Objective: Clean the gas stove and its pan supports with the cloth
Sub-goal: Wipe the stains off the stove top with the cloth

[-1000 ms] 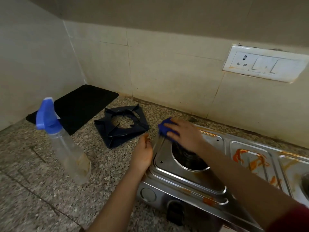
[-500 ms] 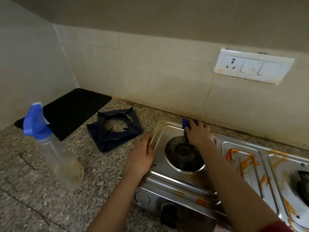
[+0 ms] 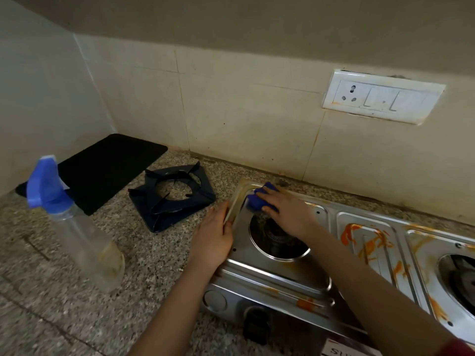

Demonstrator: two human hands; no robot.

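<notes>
A steel gas stove point(image 3: 282, 283) sits on the granite counter, its middle and right panels smeared with orange stains point(image 3: 367, 242). My right hand point(image 3: 285, 211) presses a blue cloth point(image 3: 259, 199) onto the stove's back left corner, just behind the left burner well point(image 3: 280, 240). My left hand point(image 3: 216, 235) rests on the stove's left edge, thumb on the rim. A dark pan support point(image 3: 172, 196) lies off the stove on the counter to the left. The right burner point(image 3: 462, 278) is partly cut off by the frame edge.
A clear spray bottle point(image 3: 77, 227) with a blue trigger stands front left on the counter. A black mat point(image 3: 102, 170) lies in the back left corner. A white switch panel point(image 3: 383, 96) is on the tiled wall. A black knob point(image 3: 257, 325) juts from the stove's front.
My right hand slid the cloth from behind the burner leftwards to the back left corner of the stove. My left hand stays on the left edge.
</notes>
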